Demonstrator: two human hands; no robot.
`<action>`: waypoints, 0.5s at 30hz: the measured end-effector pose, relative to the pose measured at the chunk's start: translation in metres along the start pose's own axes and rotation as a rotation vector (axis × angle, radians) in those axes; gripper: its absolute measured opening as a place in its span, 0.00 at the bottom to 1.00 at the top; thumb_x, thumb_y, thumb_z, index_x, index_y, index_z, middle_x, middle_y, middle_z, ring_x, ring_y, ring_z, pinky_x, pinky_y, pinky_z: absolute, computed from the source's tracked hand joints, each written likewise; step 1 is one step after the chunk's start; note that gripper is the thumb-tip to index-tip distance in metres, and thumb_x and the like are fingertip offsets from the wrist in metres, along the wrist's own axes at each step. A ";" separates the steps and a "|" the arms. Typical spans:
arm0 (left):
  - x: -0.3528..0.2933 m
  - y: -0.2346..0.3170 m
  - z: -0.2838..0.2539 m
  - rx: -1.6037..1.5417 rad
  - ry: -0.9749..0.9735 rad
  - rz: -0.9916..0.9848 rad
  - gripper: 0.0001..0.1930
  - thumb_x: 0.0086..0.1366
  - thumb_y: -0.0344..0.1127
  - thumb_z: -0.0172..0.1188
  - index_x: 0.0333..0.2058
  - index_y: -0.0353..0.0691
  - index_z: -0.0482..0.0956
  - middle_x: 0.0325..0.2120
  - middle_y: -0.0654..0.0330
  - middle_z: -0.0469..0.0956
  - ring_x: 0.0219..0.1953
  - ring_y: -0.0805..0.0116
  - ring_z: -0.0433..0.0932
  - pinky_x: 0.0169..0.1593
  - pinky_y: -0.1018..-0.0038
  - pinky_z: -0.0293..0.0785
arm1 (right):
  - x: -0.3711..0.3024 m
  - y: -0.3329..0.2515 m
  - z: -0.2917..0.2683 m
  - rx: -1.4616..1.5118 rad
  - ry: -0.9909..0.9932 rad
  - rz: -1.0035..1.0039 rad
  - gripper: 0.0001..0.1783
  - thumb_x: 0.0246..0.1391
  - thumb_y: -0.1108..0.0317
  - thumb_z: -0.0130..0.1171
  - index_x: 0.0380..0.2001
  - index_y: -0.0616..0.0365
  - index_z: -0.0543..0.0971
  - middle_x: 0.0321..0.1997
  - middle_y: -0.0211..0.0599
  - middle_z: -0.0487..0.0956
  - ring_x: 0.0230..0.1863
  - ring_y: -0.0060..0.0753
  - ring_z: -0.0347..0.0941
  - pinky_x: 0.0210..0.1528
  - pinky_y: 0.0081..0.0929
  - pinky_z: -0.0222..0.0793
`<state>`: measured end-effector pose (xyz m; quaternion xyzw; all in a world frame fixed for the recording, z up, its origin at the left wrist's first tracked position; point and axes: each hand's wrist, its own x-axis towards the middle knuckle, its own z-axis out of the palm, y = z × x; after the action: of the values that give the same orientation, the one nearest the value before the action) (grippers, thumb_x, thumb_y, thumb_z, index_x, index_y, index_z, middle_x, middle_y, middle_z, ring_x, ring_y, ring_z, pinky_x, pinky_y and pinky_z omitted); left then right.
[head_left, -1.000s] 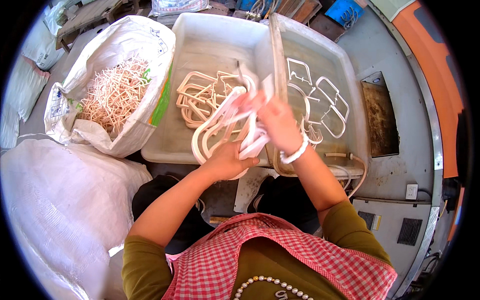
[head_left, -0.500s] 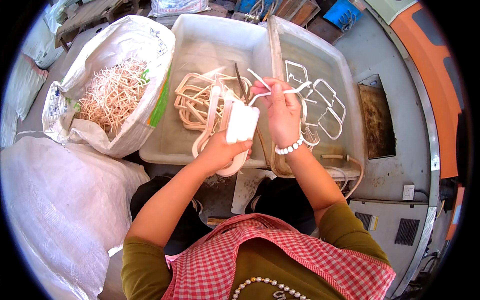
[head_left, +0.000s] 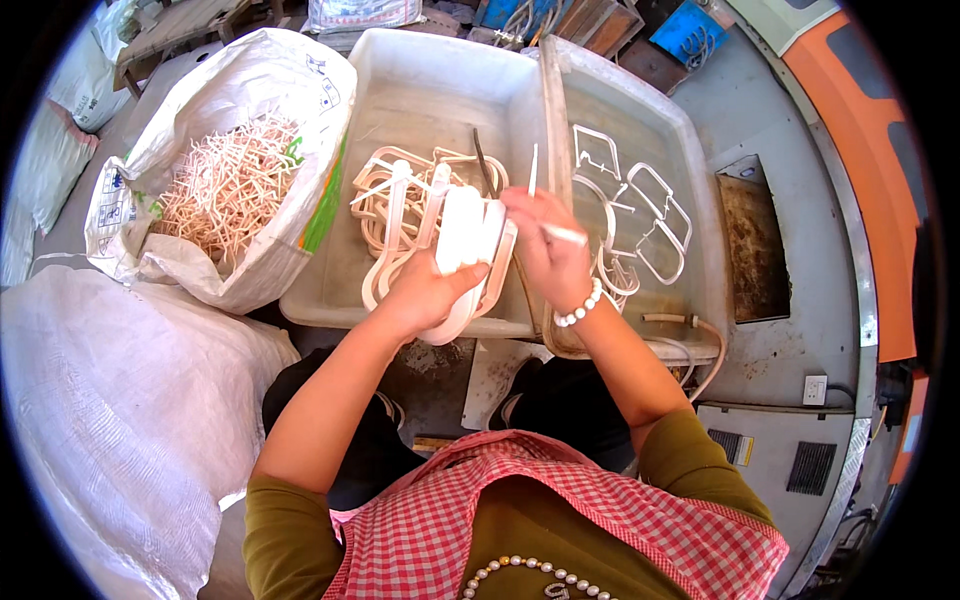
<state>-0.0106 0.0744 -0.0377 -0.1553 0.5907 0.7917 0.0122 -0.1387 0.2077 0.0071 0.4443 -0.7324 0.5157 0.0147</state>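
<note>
My left hand (head_left: pixel 425 295) is wrapped round a stack of smooth white plastic pieces (head_left: pixel 462 215) with rounded ends and long loops, its thumb lying across them. At the stack's upper right edge, my right hand (head_left: pixel 550 250) has its fingers closed on a thin branched white plastic strip (head_left: pixel 534 168). One end of the strip points up, another shows by the palm; the fingers hide the middle. Below and behind the stack, cream plastic loops (head_left: pixel 372 222) lie heaped in the left tub. The right fingertips seem to touch the stack, but the exact contact is hidden.
A white woven sack (head_left: pixel 320 85) full of thin pinkish plastic scraps (head_left: pixel 235 180) stands left of the white tub (head_left: pixel 445 65). In the right-hand tub (head_left: pixel 690 150) lie several white plastic frames (head_left: pixel 668 225). A hose (head_left: pixel 710 340) hangs over its near edge. An orange machine (head_left: pixel 850 180) stands far right.
My right hand has come left and down against the stack, and the branched strip has swung from lying sideways to pointing up. The stack in my left hand has turned slightly.
</note>
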 end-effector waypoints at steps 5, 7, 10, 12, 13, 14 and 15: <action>-0.015 0.021 -0.002 -0.230 -0.147 -0.060 0.17 0.61 0.39 0.61 0.43 0.34 0.73 0.29 0.57 0.78 0.29 0.68 0.78 0.33 0.71 0.76 | 0.032 -0.002 -0.025 -0.341 0.145 -0.225 0.11 0.54 0.68 0.57 0.40 0.59 0.79 0.42 0.42 0.78 0.46 0.41 0.74 0.57 0.37 0.62; -0.019 0.025 -0.006 -0.244 -0.158 -0.058 0.18 0.60 0.39 0.62 0.44 0.34 0.73 0.29 0.57 0.78 0.29 0.67 0.78 0.33 0.71 0.76 | 0.039 -0.025 -0.037 -0.571 0.168 -0.465 0.09 0.53 0.66 0.58 0.36 0.58 0.79 0.40 0.40 0.78 0.47 0.42 0.74 0.60 0.39 0.59; -0.015 0.019 -0.009 -0.142 -0.220 -0.041 0.19 0.60 0.40 0.62 0.45 0.33 0.72 0.30 0.58 0.78 0.32 0.68 0.79 0.36 0.71 0.76 | 0.037 -0.024 -0.045 -0.585 0.053 -0.578 0.08 0.50 0.64 0.59 0.30 0.57 0.78 0.38 0.39 0.78 0.47 0.42 0.74 0.61 0.42 0.57; -0.008 0.008 -0.008 0.098 -0.147 0.098 0.17 0.60 0.39 0.61 0.43 0.34 0.73 0.30 0.58 0.78 0.33 0.64 0.79 0.37 0.69 0.75 | 0.034 -0.011 -0.044 -0.554 0.037 -0.479 0.12 0.54 0.58 0.55 0.25 0.56 0.76 0.32 0.37 0.78 0.38 0.37 0.76 0.53 0.45 0.65; -0.008 0.005 -0.008 0.219 -0.101 0.161 0.16 0.60 0.38 0.60 0.43 0.35 0.73 0.30 0.58 0.79 0.34 0.63 0.79 0.37 0.69 0.75 | 0.034 0.002 -0.046 -0.368 -0.026 -0.096 0.13 0.56 0.57 0.53 0.27 0.55 0.76 0.28 0.34 0.77 0.33 0.33 0.74 0.48 0.41 0.67; -0.009 0.004 -0.006 0.493 -0.058 0.215 0.15 0.60 0.36 0.60 0.42 0.35 0.72 0.30 0.57 0.78 0.35 0.61 0.79 0.38 0.67 0.74 | 0.034 0.017 -0.053 -0.184 -0.082 0.284 0.14 0.58 0.56 0.50 0.28 0.55 0.76 0.24 0.31 0.76 0.28 0.29 0.72 0.43 0.37 0.69; -0.012 0.004 -0.003 0.766 -0.012 0.269 0.14 0.59 0.35 0.60 0.41 0.35 0.72 0.31 0.56 0.78 0.36 0.58 0.78 0.38 0.66 0.73 | 0.031 0.030 -0.057 0.010 -0.136 0.659 0.16 0.60 0.55 0.48 0.29 0.54 0.76 0.20 0.28 0.75 0.23 0.25 0.71 0.37 0.32 0.72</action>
<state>0.0002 0.0726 -0.0314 -0.0565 0.8579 0.5097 -0.0309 -0.2022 0.2337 0.0259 0.2173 -0.8335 0.4653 -0.2038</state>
